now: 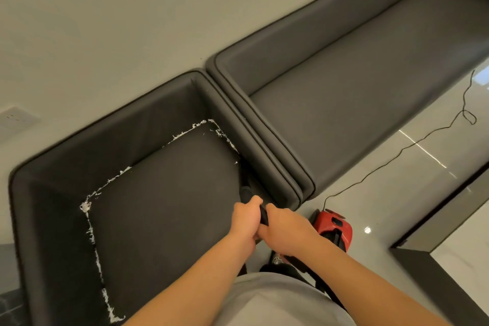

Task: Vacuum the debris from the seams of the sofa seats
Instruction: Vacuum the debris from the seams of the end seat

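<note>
Both hands clasp the black vacuum wand (260, 216): left hand (244, 222) ahead, right hand (287, 230) behind, forearms extended, presumably to steady the nozzle (244, 188) in the sofa seat (164, 193) seam just beyond them. White debris (222, 135) lines the seams ahead and left. Red vacuum (334, 227) sits just right of the hands.

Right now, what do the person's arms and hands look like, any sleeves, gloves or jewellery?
Both forearms are bare to the frame edge: no sleeves reach them. The left hand and right hand wear no gloves, and no rings, watch or bracelets show. A light grey shirt covers the torso.
</note>
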`<control>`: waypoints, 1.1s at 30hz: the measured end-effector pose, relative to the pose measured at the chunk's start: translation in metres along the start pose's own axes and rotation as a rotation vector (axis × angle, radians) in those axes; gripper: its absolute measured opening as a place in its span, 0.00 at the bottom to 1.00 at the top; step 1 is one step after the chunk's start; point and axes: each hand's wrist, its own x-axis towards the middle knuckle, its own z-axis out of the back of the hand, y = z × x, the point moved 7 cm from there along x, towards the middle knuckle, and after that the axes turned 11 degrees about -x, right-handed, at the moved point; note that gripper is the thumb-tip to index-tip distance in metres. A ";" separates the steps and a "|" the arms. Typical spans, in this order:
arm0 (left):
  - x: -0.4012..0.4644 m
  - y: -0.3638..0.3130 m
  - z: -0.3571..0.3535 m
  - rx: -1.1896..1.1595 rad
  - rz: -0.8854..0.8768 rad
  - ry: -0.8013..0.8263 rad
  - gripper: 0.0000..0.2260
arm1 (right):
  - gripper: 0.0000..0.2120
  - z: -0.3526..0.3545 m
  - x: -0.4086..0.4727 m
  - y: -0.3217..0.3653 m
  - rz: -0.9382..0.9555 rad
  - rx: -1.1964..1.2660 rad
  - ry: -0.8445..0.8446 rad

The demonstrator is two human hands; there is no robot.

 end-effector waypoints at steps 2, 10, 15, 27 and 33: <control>0.002 -0.004 0.005 -0.004 -0.015 -0.027 0.15 | 0.11 0.000 0.003 0.006 0.007 0.033 -0.018; 0.013 -0.004 0.000 0.103 0.032 0.020 0.10 | 0.13 -0.017 0.017 -0.003 -0.092 0.080 -0.022; 0.017 -0.005 -0.011 0.148 0.022 0.057 0.13 | 0.11 -0.020 0.032 -0.015 -0.137 0.336 0.010; 0.024 -0.023 -0.031 0.233 -0.001 0.023 0.14 | 0.08 -0.005 0.079 -0.028 -0.130 0.259 0.008; 0.032 -0.004 0.006 0.212 0.135 -0.020 0.13 | 0.11 -0.036 0.082 -0.005 -0.048 0.048 0.054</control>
